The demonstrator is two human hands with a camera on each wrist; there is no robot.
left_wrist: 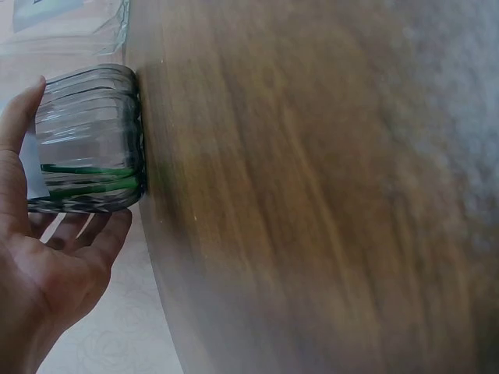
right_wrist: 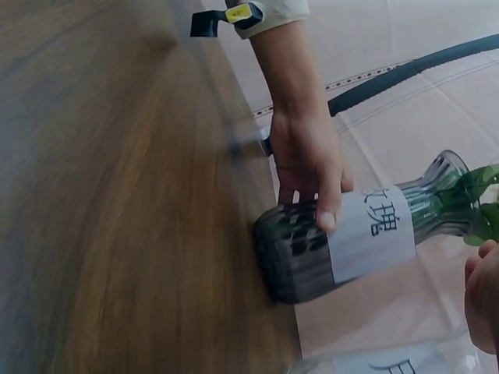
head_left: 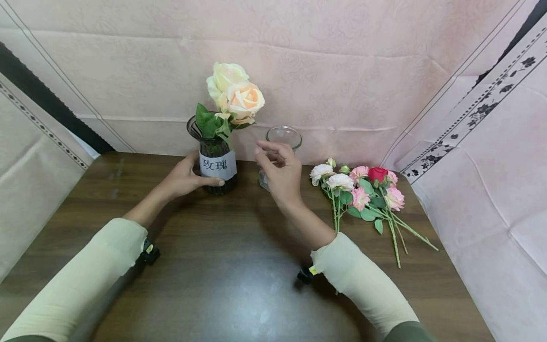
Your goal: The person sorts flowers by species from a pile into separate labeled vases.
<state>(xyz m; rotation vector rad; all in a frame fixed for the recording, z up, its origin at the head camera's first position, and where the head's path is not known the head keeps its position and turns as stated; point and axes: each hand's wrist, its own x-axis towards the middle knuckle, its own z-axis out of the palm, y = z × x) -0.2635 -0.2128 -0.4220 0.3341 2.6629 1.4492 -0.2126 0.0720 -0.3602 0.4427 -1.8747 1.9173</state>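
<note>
My left hand [head_left: 183,176] grips the lower part of a dark glass vase [head_left: 219,186], thumb across the front and fingers behind. A white label with two black characters wraps the vase. Two cream and peach roses [head_left: 245,100] with green leaves stand in it, their stems showing through the glass in the left wrist view. My right hand [head_left: 283,173] is raised to the right of this vase with its fingers loosely bent and nothing visible in them. Behind it stands a clear glass vase [head_left: 295,140], partly hidden by the hand; its label [right_wrist: 390,362] shows in the right wrist view.
Several cut flowers lie at the table's right: white ones [head_left: 340,182], pink ones [head_left: 394,198] and a red rose [head_left: 378,175], stems toward the front. A pale cloth [head_left: 342,71] hangs directly behind the brown wooden table [head_left: 222,266].
</note>
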